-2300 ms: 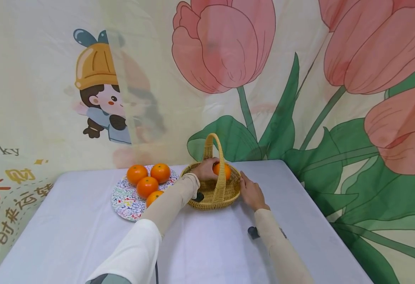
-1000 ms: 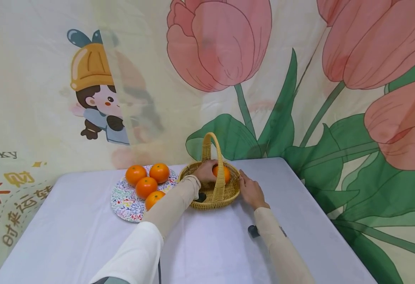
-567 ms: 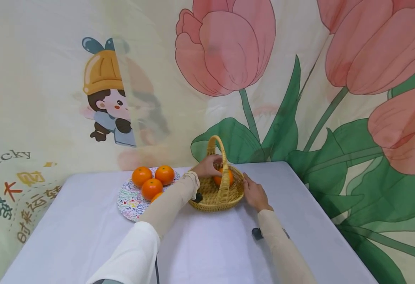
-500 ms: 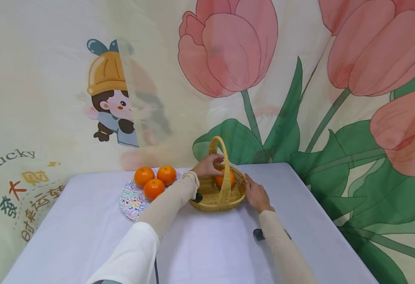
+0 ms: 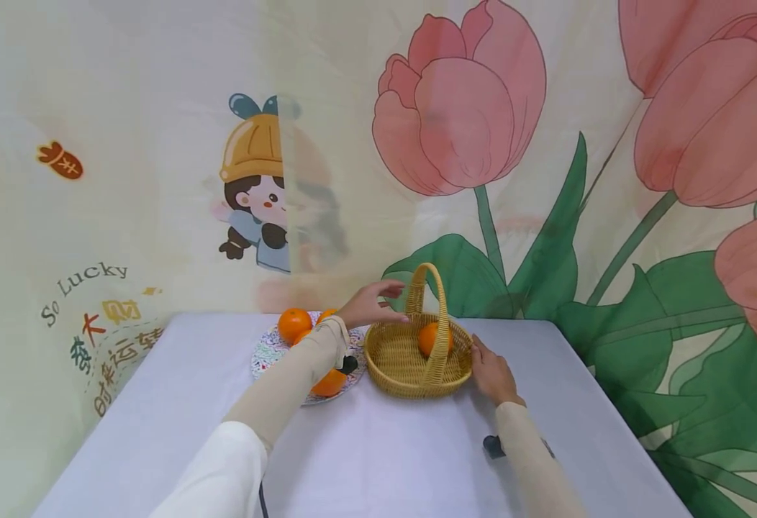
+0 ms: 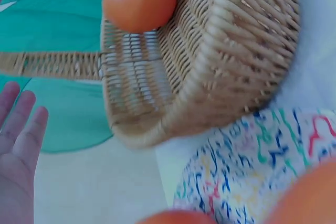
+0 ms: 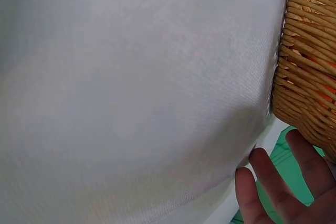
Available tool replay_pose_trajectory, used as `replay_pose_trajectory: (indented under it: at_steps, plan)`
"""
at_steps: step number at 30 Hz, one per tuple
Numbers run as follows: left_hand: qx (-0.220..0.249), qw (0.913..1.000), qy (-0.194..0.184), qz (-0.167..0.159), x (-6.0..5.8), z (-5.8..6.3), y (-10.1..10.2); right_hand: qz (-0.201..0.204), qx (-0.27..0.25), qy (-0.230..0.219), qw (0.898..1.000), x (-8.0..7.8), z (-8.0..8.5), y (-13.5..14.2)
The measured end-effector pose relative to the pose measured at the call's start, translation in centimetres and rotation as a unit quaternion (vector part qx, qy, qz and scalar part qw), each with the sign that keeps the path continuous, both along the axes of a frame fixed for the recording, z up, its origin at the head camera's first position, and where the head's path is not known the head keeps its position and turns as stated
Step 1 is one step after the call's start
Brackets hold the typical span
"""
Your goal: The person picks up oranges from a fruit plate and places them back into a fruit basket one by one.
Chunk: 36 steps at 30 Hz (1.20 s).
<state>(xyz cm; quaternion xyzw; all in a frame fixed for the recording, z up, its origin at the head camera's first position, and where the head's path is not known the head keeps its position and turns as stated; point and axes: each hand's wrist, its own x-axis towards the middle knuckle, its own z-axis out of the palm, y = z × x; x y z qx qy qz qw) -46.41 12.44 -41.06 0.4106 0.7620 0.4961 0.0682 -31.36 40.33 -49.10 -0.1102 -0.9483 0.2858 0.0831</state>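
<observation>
A wicker basket [image 5: 399, 383] with a tall arched handle stands on the table, holding one orange [image 5: 427, 339] on its right side. My left hand [image 5: 372, 305] is raised above the basket's left rim with fingers spread and nothing in it. In the left wrist view its fingers [image 6: 32, 135] are straight, apart from the orange. At the basket's right side, my right hand [image 5: 495, 375] touches the rim with extended fingers. The right wrist view shows these fingers [image 7: 275, 184] beside the woven wall; the thumb is hidden there.
Left of the basket lies a round plate [image 5: 265, 352] with a colourful squiggle pattern, partly covered by my left forearm. Several oranges [image 5: 294, 324] sit on it. A white cloth covers the table [image 5: 378, 460], and a printed tulip curtain [image 5: 352, 144] hangs behind.
My left hand has let go of the orange in the basket and moved up and left, out over the rim. My right hand has stayed at the basket's side. The head view has shifted.
</observation>
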Motion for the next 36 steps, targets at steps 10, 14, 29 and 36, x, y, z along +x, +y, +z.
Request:
replay_pose_trajectory:
  at_steps: [10,14,29,36]
  plan:
    - [0.014,0.9995,-0.008,0.028,1.1,-1.0,-5.5,0.003,-0.001,-0.009,1.000,0.5,-0.2,0.4]
    - [0.010,0.9985,-0.015,0.052,1.8,-1.8,-7.7,0.006,0.003,-0.013,1.000,0.6,-0.2,0.3]
    - [-0.015,0.9948,-0.045,0.090,4.6,-4.7,-12.3,0.015,0.002,-0.027,1.000,0.5,0.1,-0.3]
    - [-0.006,0.9940,-0.067,0.086,5.3,-6.6,-13.1,0.009,0.006,-0.037,0.999,0.5,0.0,-0.4]
